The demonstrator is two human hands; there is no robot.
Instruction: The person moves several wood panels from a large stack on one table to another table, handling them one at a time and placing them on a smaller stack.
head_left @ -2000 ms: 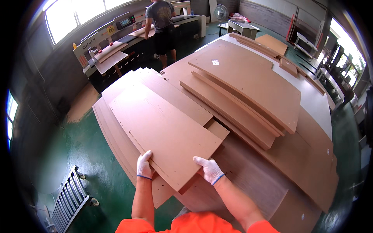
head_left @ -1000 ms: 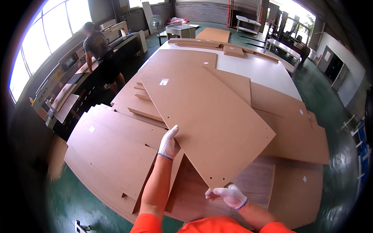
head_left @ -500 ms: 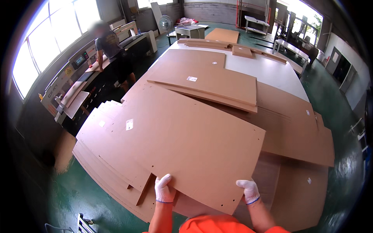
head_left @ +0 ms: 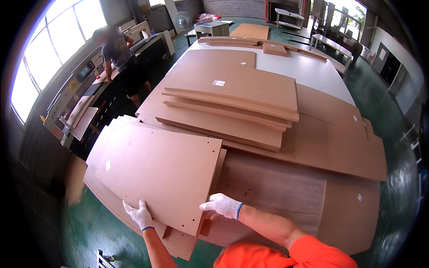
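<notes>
A large brown flat board [head_left: 161, 172] with a small white label and drilled holes near its corners lies on the left-hand stack. My left hand [head_left: 139, 215], in a white knit glove, touches its near edge with thumb and fingers apart. At the board's right edge is my right hand [head_left: 222, 206], gloved alike; its fingers close over that edge, the fingertips on top. Beyond this stack sits a pile of similar brown boards [head_left: 228, 100], their ends unevenly lined up.
Another labelled board [head_left: 351, 214] lies at the right, beside a darker brown surface [head_left: 272, 192]. Far left, a person [head_left: 120, 53] leans over a long machine [head_left: 85, 73]. A standing fan [head_left: 182, 21] and white table [head_left: 212, 29] are at the back; green floor [head_left: 389, 120] runs along the right.
The board has moved left and toward me onto the left stack, both hands with it. The pile's staggered edges and the darker surface now show where it was.
</notes>
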